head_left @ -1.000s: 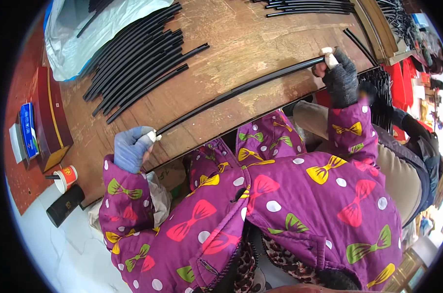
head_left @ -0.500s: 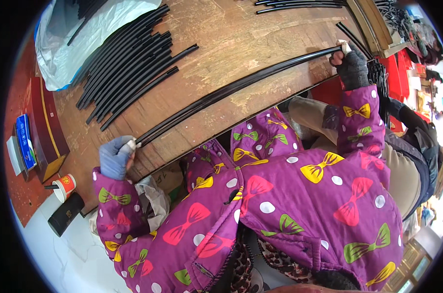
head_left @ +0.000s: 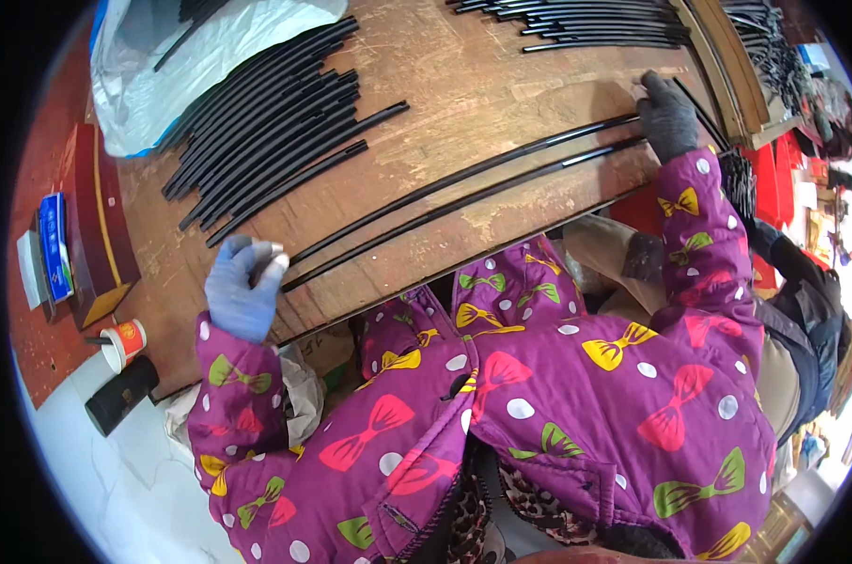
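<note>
Two long thin black rods lie apart on the wooden table: a farther rod [head_left: 463,171] and a nearer rod [head_left: 473,195]. By their left ends is my left hand [head_left: 242,289], in a pale blue-grey glove with bare or wrapped fingertips. Its thumb and fingers are apart, with nothing seen between them. My right hand [head_left: 670,117], in a dark grey glove, is at the rods' right ends. Its back hides most of the fingers, so I cannot make out whether it grips a rod.
Many black rods [head_left: 275,132] lie in rows at the left, beside a white plastic bag [head_left: 247,56]. More rods [head_left: 595,33] lie at the far right by a wooden ledge [head_left: 726,66]. A paper cup [head_left: 125,343] and a dark case [head_left: 120,395] stand left of the table [head_left: 435,94].
The two rods, formerly close together between my hands, are now spread apart on the table. My left hand has opened off their left ends; my right hand has turned palm down.
</note>
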The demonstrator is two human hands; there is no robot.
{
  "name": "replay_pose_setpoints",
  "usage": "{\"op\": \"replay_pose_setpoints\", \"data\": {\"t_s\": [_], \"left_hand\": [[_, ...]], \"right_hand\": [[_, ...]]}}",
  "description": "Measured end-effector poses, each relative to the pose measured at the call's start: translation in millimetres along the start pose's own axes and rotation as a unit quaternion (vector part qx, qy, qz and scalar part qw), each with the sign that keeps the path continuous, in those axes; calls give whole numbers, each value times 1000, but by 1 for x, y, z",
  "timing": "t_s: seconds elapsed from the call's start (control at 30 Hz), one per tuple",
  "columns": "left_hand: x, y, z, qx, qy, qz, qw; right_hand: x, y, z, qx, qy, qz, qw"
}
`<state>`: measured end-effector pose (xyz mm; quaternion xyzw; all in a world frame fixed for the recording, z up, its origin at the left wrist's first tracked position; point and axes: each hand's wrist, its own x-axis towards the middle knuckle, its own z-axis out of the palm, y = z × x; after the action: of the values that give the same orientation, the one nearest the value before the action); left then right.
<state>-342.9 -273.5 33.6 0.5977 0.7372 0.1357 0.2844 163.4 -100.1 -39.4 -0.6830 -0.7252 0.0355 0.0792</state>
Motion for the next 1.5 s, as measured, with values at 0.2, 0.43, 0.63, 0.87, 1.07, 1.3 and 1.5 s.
{"op": "replay_pose_setpoints", "data": {"t_s": [0.2, 0.43, 0.63, 0.87, 1.07, 1.3, 1.5], "left_hand": [[50, 12, 17, 204, 76, 139, 966], [44, 4, 12, 265, 54, 138, 953], [23, 1, 19, 35, 92, 48, 994], [16, 6, 14, -33, 77, 66, 994], [12, 15, 8, -51, 58, 41, 996], [13, 25, 6, -71, 39, 44, 996], [13, 30, 4, -38, 49, 83, 995]], "right_hand": [[53, -42, 5, -136, -53, -143, 979], [43, -91, -12, -213, -97, -281, 931], [32, -99, -2, -179, -58, -353, 916], [12, -134, -25, 45, 32, -443, 895], [-15, -162, -34, 222, 6, -455, 862], [-29, -163, -37, 241, -51, -410, 878], [-33, -154, -29, 237, -42, -394, 887]]}}
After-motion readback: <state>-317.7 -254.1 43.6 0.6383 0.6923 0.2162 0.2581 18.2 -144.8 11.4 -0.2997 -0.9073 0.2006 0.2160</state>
